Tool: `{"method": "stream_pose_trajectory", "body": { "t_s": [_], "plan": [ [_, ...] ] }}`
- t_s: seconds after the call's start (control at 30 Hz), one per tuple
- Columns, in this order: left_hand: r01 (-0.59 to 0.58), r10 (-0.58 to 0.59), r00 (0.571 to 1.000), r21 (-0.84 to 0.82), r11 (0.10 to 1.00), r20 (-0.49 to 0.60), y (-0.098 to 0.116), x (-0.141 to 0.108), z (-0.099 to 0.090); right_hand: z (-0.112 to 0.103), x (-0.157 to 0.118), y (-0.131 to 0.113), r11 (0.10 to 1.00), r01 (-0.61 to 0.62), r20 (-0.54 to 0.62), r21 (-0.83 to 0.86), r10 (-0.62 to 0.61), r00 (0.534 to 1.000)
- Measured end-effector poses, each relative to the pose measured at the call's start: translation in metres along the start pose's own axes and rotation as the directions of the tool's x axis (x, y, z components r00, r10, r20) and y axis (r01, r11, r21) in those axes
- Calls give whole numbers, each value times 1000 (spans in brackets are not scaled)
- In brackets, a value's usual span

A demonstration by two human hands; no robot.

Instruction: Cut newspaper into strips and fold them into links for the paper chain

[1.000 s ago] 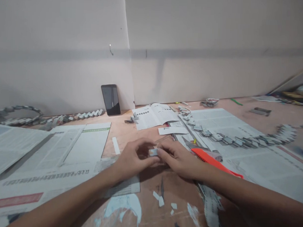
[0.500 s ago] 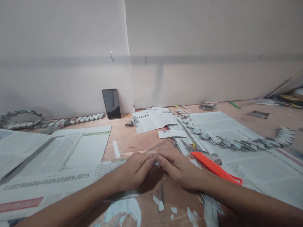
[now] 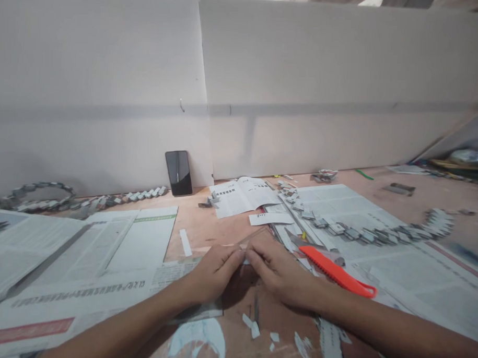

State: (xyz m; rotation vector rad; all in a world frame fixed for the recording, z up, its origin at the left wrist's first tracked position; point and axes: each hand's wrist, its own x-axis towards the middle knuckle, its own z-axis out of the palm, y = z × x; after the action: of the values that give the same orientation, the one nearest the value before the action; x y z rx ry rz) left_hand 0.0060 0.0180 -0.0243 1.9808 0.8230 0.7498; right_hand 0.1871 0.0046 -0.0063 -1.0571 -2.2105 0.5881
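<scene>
My left hand (image 3: 217, 272) and my right hand (image 3: 277, 266) meet at the thumbs above the middle of the table, fingers curled in. Between the thumb tips shows a bit of pale paper (image 3: 246, 261), pinched by both hands and mostly hidden. Just right of my right hand lies an orange-red utility knife (image 3: 335, 271). Beyond it a chain of folded paper links (image 3: 352, 232) curves across newspaper. Small white paper scraps (image 3: 251, 325) lie on the tabletop below my hands.
Newspaper sheets (image 3: 78, 278) cover the left side. A phone (image 3: 178, 172) leans against the white wall panel (image 3: 110, 54). An open booklet (image 3: 244, 195) and a paper strip (image 3: 271, 219) lie ahead. Another folded-paper chain (image 3: 144, 193) runs along the back left. A green strip (image 3: 364, 174) is at the back.
The view has tilted up slightly, so the top edge of the wall panels now shows. Both hands stay together in the same pinching pose.
</scene>
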Motion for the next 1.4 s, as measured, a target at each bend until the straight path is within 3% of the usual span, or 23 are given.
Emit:
{"method": "stream_pose_trajectory", "body": {
  "t_s": [0.13, 0.27, 0.37, 0.43, 0.47, 0.5, 0.57, 0.63, 0.73, 0.83, 0.93, 1.0, 1.07, 1.17, 1.23, 1.33, 1.4],
  "plan": [
    [73, -71, 997, -47, 996, 40, 2, -3, 1, 6, -3, -2, 1000, 16, -12, -25, -17, 1000],
    [35, -35, 999, -29, 999, 7, 5, -4, 1, 11, -5, -8, 997, 12, -42, -74, -15, 999],
    [24, -24, 999, 15, 1000, -33, 7, -5, 0, -5, 8, -2, 998, -51, 91, -38, 54, 994],
    [82, -82, 996, -15, 997, -28, 9, -4, -1, -30, 26, 16, 980, -190, 190, -51, 196, 962],
    [119, -121, 992, -53, 991, -26, 9, -3, -2, -46, 37, 28, 946, -296, 114, -133, 312, 943],
    [150, -154, 988, -100, 984, -25, 10, -2, -2, -62, 47, 41, 877, -409, -36, -251, 413, 910],
    [172, -180, 983, -201, 964, -25, 10, -1, -4, -91, 64, 67, 793, -524, -203, -312, 483, 852],
    [165, -178, 984, -259, 951, -24, 10, -1, -6, -109, 72, 87, 732, -596, -247, -329, 543, 803],
    [190, -211, 977, -307, 933, -37, 10, -2, -10, -113, 75, 99, 689, -640, -229, -340, 599, 767],
    [195, -252, 965, -430, 881, -78, 7, -2, -11, -103, 77, 91, 735, -594, -171, -327, 572, 802],
    [149, -277, 955, -627, 765, -111, 2, 0, -11, -92, 76, 62, 829, -483, -86, -282, 480, 873],
    [89, -298, 941, -733, 675, -161, 0, 1, -14, -82, 71, 36, 922, -305, -10, -240, 312, 950],
    [25, -314, 920, -764, 645, -235, 2, 1, -19, -69, 64, 9, 972, -143, 22, -187, 149, 989],
    [11, -259, 923, -654, 756, -284, 12, -3, -29, -49, 53, -23, 990, -72, 10, -124, 74, 997],
    [-114, -107, 907, -482, 869, -407, 21, -5, -33, -40, 48, -33, 992, -14, 100, -125, 27, 995],
    [-237, 89, 849, -226, 945, -520, 29, -6, -32, -36, 41, -34, 989, 15, 178, -146, 11, 984],
    [-224, 115, 829, -136, 965, -547, 31, -6, -29, -37, 37, -29, 985, 15, 184, -172, 17, 983]
  ]
}}
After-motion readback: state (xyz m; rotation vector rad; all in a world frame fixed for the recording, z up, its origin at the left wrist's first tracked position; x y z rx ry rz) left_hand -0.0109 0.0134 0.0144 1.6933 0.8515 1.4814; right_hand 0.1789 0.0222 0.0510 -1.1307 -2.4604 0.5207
